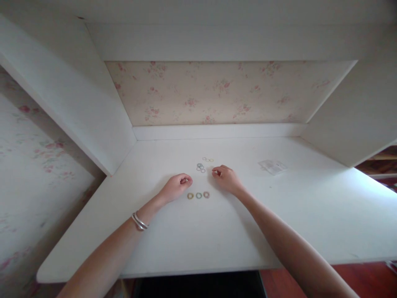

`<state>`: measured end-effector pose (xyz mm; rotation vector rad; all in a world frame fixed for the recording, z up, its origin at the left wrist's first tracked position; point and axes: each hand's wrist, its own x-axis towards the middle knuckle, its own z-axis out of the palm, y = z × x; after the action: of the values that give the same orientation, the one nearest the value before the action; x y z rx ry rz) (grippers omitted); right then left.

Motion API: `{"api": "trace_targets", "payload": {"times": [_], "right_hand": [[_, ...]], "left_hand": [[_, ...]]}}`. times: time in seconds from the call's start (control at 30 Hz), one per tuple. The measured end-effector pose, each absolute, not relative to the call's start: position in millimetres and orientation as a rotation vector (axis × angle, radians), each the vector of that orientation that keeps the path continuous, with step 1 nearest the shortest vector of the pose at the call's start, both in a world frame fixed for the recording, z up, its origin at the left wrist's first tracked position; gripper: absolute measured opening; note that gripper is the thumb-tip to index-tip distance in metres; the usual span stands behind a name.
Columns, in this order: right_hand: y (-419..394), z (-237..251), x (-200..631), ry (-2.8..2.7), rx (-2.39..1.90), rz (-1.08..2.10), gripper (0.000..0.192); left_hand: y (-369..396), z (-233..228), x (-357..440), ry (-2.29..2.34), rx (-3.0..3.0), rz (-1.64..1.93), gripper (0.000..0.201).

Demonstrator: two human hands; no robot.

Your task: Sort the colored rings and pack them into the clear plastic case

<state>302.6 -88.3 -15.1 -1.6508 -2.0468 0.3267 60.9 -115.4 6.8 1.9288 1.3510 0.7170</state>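
Both my hands rest on a white desk. My left hand is curled into a loose fist, and whether something small is pinched in it I cannot tell. My right hand has its fingertips pinched together just right of a small cluster of grey rings. Farther back lie a few pale rings. Between my wrists three coloured rings sit in a row: yellow, green, pinkish.
A small clear plastic packet lies at the right on the desk. White side panels and a shelf above enclose the desk, with floral wallpaper behind. The front edge drops to a dark gap and red floor.
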Motion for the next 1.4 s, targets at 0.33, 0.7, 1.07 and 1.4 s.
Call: {"api": "trace_targets", "payload": {"times": [0.33,0.7,1.07,1.4], "right_hand": [[-24.7,-8.1,279.9,-2.209,-1.860,0.265,0.029],[-71.2,-10.5,288.1,-2.253,-1.730,0.266,0.023],[-168.7,-13.9,283.5,-2.296,-1.202,0.323,0.023],[-169.0,-13.6,283.0,-2.334,-1.204,0.278,0.024]], "left_hand": [[-115.5,-9.7,54.7,1.294,1.798,0.733,0.027],[-118.3,-9.7,53.3,1.295,1.835,0.742,0.027],[-120.5,-8.6,56.8,1.287,1.823,0.753,0.027],[-121.2,-8.2,56.1,1.291,1.853,0.742,0.026]]}}
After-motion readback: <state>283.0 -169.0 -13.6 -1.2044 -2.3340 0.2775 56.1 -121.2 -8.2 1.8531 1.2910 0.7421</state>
